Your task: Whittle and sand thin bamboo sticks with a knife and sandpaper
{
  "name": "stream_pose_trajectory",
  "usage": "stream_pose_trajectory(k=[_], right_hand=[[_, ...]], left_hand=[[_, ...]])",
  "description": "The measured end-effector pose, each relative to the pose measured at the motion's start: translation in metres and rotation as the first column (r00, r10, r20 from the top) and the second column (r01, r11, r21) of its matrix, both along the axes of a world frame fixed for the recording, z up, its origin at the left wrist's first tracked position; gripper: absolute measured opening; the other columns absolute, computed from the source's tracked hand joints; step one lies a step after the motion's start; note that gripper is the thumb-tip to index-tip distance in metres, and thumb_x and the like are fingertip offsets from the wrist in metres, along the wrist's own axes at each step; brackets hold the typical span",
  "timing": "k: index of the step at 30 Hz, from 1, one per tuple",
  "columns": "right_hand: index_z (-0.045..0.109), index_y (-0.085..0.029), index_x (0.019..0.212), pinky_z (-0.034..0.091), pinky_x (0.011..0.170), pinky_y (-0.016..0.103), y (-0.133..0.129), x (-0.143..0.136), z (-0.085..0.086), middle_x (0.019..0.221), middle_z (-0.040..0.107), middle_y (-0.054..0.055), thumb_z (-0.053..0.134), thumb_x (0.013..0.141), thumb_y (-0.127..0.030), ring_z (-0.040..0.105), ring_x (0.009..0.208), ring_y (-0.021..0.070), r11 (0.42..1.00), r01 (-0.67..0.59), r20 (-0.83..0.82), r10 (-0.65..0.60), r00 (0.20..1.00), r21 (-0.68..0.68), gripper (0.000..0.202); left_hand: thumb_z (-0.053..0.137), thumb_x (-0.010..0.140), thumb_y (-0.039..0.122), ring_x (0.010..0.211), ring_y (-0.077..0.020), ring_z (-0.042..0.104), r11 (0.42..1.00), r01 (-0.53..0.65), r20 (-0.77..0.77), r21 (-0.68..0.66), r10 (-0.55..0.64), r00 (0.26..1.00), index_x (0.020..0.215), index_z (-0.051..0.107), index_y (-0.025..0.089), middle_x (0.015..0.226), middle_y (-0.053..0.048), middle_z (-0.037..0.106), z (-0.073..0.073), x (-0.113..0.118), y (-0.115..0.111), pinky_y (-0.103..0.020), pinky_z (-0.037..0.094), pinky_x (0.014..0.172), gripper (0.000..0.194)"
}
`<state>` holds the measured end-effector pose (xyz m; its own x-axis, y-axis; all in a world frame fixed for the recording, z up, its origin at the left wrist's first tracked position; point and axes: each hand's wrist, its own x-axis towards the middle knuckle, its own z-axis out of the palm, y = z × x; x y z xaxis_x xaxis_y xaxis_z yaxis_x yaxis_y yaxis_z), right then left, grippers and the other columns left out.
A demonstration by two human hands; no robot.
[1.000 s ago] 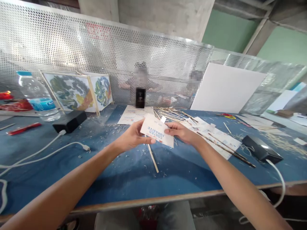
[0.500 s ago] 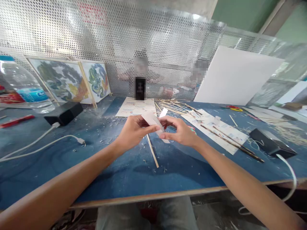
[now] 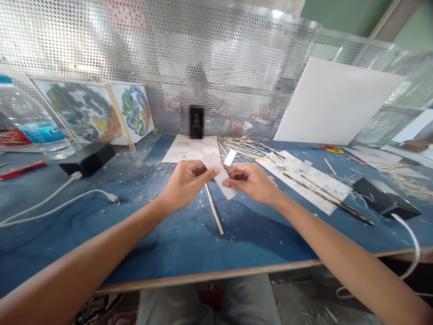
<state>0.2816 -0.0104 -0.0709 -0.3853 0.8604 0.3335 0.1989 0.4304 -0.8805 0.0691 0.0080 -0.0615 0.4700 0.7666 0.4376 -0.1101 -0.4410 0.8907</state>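
On my feed: paper (image 3: 220, 178) at 12 o'clock, narrow and blank now, print gone from view; I judge it folded. Left hand (image 3: 184, 183) and right hand (image 3: 253, 183) both pinch it above the tabletop (image 3: 182, 253). Stick (image 3: 214, 210) at its 6 o'clock.

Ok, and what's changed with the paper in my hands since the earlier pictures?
The paper no longer shows its print: it's now a narrower white strip, apparently folded. Your left hand and right hand kept their grip. The wooden stick stayed on the table.

Free tabletop (image 3: 169, 255) nearside, thin stick (image 3: 214, 209) beyond
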Motion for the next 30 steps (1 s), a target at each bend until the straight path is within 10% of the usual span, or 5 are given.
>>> stream_pose_trajectory(k=[10,19,25,30], right_hand=[[0.069,-0.017,0.075,0.033,0.051,0.023,-0.003,0.003,0.006,0.064,0.06,-0.003,0.076,0.081,-0.047,0.049,0.056,0.01,0.993,-0.042,0.271,0.07,0.96,-0.108,0.032],[0.071,-0.018,0.074,0.048,0.061,0.026,-0.005,0.0,0.002,0.071,0.072,0.002,0.077,0.081,-0.046,0.065,0.064,0.0154,0.983,-0.113,0.071,0.124,0.99,-0.144,0.03],[0.073,-0.017,0.076,0.049,0.062,0.028,-0.002,-0.004,-0.005,0.073,0.072,0.003,0.077,0.08,-0.047,0.066,0.067,0.0164,0.994,-0.061,-0.025,0.059,0.998,-0.095,0.031],[0.071,-0.017,0.077,0.046,0.06,0.027,-0.006,-0.007,-0.003,0.072,0.067,0.001,0.072,0.082,-0.056,0.06,0.065,0.0147,0.998,-0.028,0.095,0.033,0.995,-0.051,0.039]], left_hand=[[0.071,0.089,0.032,0.079,-0.0181,0.073,0.998,-0.045,-0.001,-0.04,0.045,0.999,0.101,0.08,0.017,0.09,-0.004,0.081,-0.001,0.002,0.003,-0.029,0.058,0.076,0.021],[0.066,0.093,0.037,0.078,-0.0182,0.073,0.996,-0.036,0.041,-0.077,0.039,0.998,0.1,0.079,0.016,0.089,-0.006,0.08,-0.005,0.004,0.006,-0.031,0.059,0.078,0.026],[0.053,0.099,0.041,0.081,-0.0196,0.07,0.999,0.039,-0.054,0.025,-0.037,0.998,0.098,0.076,0.016,0.089,-0.007,0.077,-0.003,0.005,0.001,-0.033,0.056,0.079,0.034],[0.052,0.098,0.037,0.062,-0.0147,0.057,0.974,-0.088,-0.197,0.209,0.13,0.972,0.071,0.066,0.016,0.064,0.0,0.064,0.006,0.001,-0.003,-0.026,0.044,0.059,0.037]])
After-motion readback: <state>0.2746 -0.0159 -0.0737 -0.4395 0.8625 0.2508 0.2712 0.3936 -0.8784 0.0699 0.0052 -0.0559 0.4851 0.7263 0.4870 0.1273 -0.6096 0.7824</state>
